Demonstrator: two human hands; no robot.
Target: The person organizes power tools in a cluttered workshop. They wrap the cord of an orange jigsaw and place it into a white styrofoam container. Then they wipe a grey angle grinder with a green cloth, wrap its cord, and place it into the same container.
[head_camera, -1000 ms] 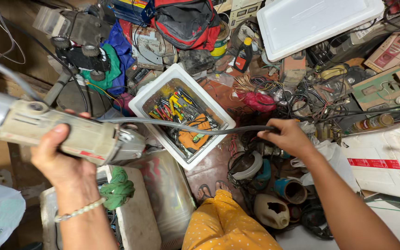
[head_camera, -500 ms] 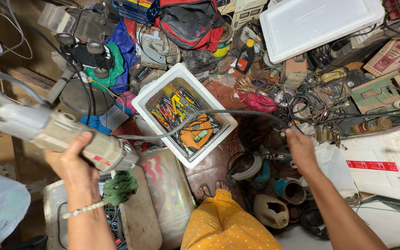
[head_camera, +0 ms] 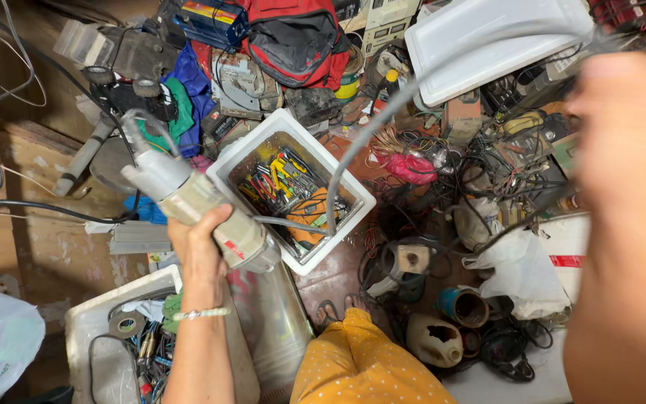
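Power tool (head_camera: 196, 202), grey and beige, sits in the left hand (head_camera: 202, 243), whose fingers wrap its body above a white tub (head_camera: 291, 127) of pliers and small hand tools. Its grey cord (head_camera: 353, 150) arcs up toward the right hand (head_camera: 629, 135), which is too blurred to show the fingers. Nearer left, another white tub (head_camera: 84, 322) holds tape and wires, cut off by the arm.

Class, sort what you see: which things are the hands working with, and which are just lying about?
In hand:
left hand gripping the power tool
right hand, blurred, lifting the tool's grey cord

Lying about:
white bin of hand tools
red backpack
white lid
plastic bag
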